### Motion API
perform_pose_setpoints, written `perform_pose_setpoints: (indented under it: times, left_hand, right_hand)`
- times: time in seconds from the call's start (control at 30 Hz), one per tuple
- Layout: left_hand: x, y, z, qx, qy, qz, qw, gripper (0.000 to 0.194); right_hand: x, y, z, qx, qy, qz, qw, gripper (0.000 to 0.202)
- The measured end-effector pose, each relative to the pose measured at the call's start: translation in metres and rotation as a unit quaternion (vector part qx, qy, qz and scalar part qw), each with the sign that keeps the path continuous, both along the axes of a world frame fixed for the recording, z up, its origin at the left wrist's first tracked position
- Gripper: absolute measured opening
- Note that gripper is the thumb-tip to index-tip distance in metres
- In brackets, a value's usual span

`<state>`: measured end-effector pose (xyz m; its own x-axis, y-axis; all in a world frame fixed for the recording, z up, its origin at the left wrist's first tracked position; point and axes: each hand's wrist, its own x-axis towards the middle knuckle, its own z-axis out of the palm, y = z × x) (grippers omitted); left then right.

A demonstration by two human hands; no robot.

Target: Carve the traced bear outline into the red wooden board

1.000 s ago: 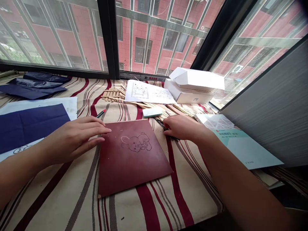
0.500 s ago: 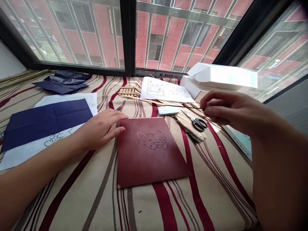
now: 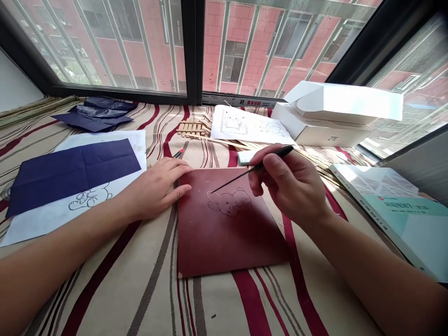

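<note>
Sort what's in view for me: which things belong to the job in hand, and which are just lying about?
In the job: maroon board with an animal drawing, left hand on its edge; black-handled pointed tool, in the right hand; perhaps dark blue sheet and drawing paper beneath it.

Apparently lying about: ZTE box; green-and-white book; slatted wooden piece; red-tipped pen.
</note>
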<state>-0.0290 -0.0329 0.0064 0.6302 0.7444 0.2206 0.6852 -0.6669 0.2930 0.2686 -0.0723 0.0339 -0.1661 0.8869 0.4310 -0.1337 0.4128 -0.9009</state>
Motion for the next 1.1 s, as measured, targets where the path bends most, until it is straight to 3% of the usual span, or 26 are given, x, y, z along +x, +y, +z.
perform_pose_setpoints:
  times: [0.43,0.6,0.73,0.9,1.1]
  left_hand:
    - [0.004,-0.003,0.0,0.014,0.004,-0.016,1.0,0.055]
    - [0.002,-0.003,0.001,0.038,0.013,-0.017,0.999,0.052]
    - [0.004,-0.003,0.0,0.048,0.017,-0.03,0.998,0.05]
    - [0.009,-0.005,-0.002,0.038,0.019,-0.029,0.999,0.052]
    - [0.012,-0.008,-0.006,0.024,0.02,-0.018,0.999,0.057]
  right_hand:
    - [0.002,-0.007,-0.009,-0.027,-0.135,0.02,0.99,0.044]
    - [0.003,-0.008,-0.006,-0.018,-0.144,0.038,0.989,0.038]
    - [-0.004,-0.005,-0.005,-0.037,-0.201,0.02,0.979,0.022]
    - [-0.019,0.004,-0.016,-0.049,-0.268,0.031,0.962,0.013]
    - [-0.024,0.011,-0.032,-0.05,-0.274,0.033,0.96,0.021]
